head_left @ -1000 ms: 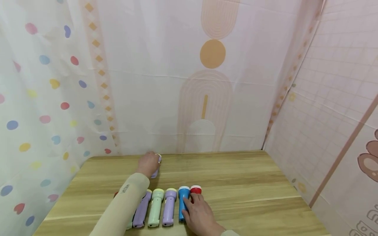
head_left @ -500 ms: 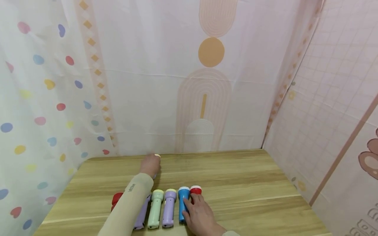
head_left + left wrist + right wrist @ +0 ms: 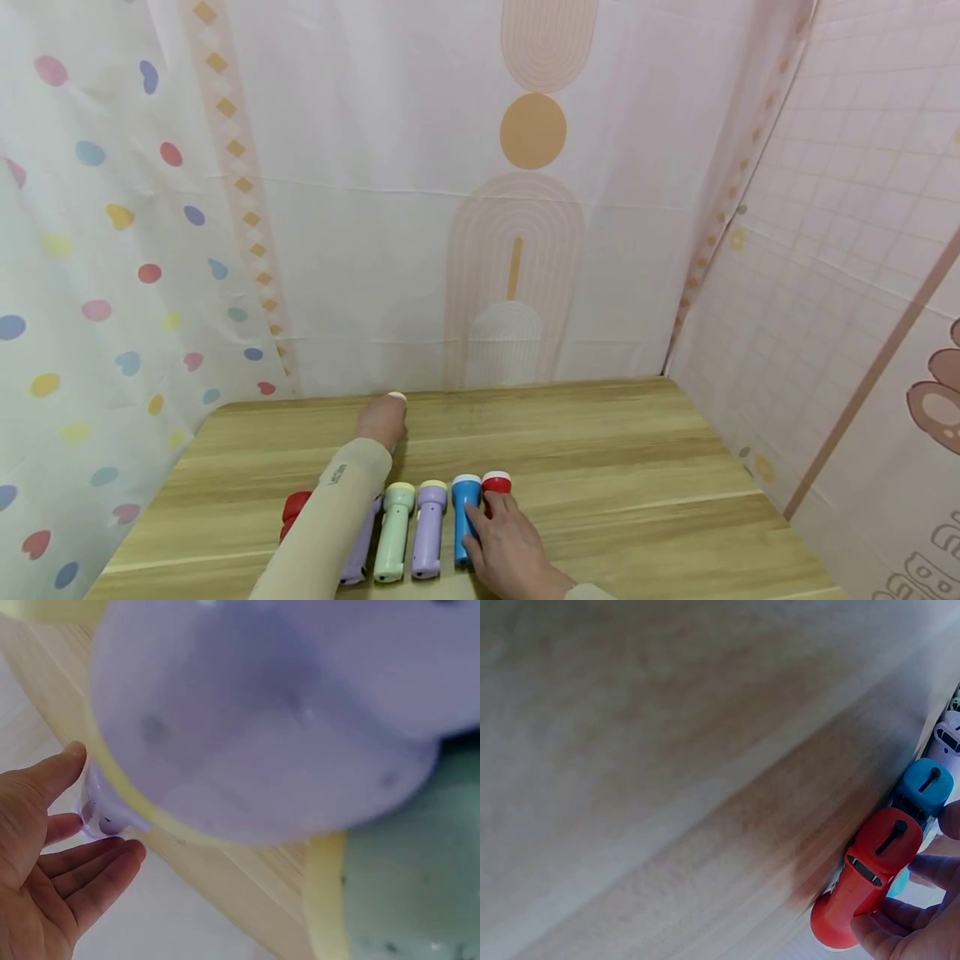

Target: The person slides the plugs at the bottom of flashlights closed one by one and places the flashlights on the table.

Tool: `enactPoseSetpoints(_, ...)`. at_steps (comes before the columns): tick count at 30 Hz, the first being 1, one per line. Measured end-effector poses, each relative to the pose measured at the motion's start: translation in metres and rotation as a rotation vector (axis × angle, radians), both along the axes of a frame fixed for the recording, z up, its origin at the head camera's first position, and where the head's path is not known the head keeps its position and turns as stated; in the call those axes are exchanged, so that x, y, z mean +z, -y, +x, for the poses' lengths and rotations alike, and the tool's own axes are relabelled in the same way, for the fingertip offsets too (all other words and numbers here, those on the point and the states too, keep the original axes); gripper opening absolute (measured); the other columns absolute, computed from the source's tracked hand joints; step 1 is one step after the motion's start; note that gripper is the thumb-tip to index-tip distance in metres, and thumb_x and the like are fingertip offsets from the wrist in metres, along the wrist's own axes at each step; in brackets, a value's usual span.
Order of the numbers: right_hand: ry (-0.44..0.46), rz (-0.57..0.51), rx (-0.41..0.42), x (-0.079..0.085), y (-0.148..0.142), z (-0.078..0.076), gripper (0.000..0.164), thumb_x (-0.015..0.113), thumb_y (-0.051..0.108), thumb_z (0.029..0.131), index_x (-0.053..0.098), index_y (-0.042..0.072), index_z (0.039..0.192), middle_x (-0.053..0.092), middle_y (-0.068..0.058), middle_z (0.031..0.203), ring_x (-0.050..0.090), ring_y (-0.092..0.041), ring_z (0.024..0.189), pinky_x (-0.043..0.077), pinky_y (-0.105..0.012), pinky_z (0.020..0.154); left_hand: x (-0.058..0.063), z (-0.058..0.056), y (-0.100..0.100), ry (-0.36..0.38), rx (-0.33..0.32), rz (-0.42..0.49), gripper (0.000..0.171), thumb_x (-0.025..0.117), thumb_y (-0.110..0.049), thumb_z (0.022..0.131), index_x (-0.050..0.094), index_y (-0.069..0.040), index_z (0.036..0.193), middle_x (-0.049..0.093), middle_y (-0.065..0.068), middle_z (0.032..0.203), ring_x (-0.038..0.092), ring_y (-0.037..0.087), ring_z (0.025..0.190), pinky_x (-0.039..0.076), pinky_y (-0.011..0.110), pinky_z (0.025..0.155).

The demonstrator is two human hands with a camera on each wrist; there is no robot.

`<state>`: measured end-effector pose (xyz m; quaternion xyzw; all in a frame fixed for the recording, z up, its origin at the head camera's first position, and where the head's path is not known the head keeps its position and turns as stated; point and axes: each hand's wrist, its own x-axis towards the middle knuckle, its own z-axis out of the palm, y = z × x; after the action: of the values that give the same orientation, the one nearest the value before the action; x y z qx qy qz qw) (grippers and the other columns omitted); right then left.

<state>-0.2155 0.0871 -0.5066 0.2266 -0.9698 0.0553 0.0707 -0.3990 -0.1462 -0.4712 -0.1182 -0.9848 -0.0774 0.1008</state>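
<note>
At the table's far left edge my left hand (image 3: pixel 382 419) holds a purple flashlight (image 3: pixel 109 806). In the head view the hand covers most of it, and its pale yellow rim shows past the knuckles. In the left wrist view the thumb and fingers (image 3: pixel 105 881) lie on either side of it. My right hand (image 3: pixel 512 546) rests with loose fingers over a red flashlight (image 3: pixel 497 483) and a blue flashlight (image 3: pixel 466 493) lying side by side. Fingertips touch the red barrel in the right wrist view.
Left of the blue flashlight lie a purple flashlight (image 3: pixel 429 533), a green flashlight (image 3: pixel 394 533) and another purple flashlight (image 3: pixel 363 546). My left sleeve (image 3: pixel 322 525) partly hides that one and a red piece (image 3: pixel 295 506). Patterned curtains (image 3: pixel 360 250) hang behind the wooden table (image 3: pixel 600 450).
My left hand has turned slightly over the purple flashlight, covering more of it, and the left forearm has shifted right, uncovering the red piece. The right hand stays in place.
</note>
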Motion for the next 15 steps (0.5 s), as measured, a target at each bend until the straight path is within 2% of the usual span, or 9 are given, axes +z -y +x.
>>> enactPoseSetpoints(3, -0.001, 0.001, 0.002, 0.0, 0.0, 0.0, 0.047, 0.059, 0.043, 0.098, 0.06, 0.018, 0.137, 0.054, -0.012, 0.132, 0.052, -0.026, 0.115, 0.049, -0.038, 0.095, 0.0, 0.001, -0.002, -0.017, 0.012, 0.001, 0.012, 0.072, 0.006, 0.074, 0.065, -0.001, 0.081, 0.069, 0.016, 0.09, 0.067, 0.035, 0.08, 0.055, 0.048, 0.069)
enactPoseSetpoints(8, -0.012, -0.001, 0.008, -0.001, 0.001, 0.002, 0.046, 0.059, 0.042, 0.098, 0.061, 0.017, 0.137, 0.054, -0.013, 0.131, 0.052, -0.026, 0.114, 0.049, -0.037, 0.095, 0.003, 0.007, -0.004, -0.007, 0.037, 0.013, 0.009, 0.061, 0.009, 0.083, 0.064, 0.002, 0.087, 0.069, 0.02, 0.093, 0.067, 0.038, 0.083, 0.056, 0.05, 0.07)
enactPoseSetpoints(12, -0.011, 0.004, 0.01, -0.002, 0.0, 0.002, 0.046, 0.058, 0.043, 0.099, 0.06, 0.017, 0.137, 0.054, -0.013, 0.131, 0.052, -0.026, 0.114, 0.048, -0.037, 0.096, 0.007, 0.013, -0.003, -0.017, 0.019, 0.045, 0.016, 0.057, 0.009, 0.086, 0.059, -0.003, 0.077, 0.068, 0.018, 0.087, 0.067, 0.037, 0.081, 0.055, 0.05, 0.067)
enactPoseSetpoints(15, -0.008, 0.009, 0.01, -0.002, -0.002, 0.002, 0.047, 0.057, 0.044, 0.099, 0.06, 0.018, 0.138, 0.054, -0.012, 0.132, 0.052, -0.026, 0.115, 0.048, -0.037, 0.096, 0.009, 0.014, -0.002, -0.023, -0.007, 0.034, 0.021, 0.058, 0.008, 0.085, 0.055, -0.007, 0.071, 0.067, 0.016, 0.082, 0.067, 0.035, 0.079, 0.054, 0.049, 0.065)
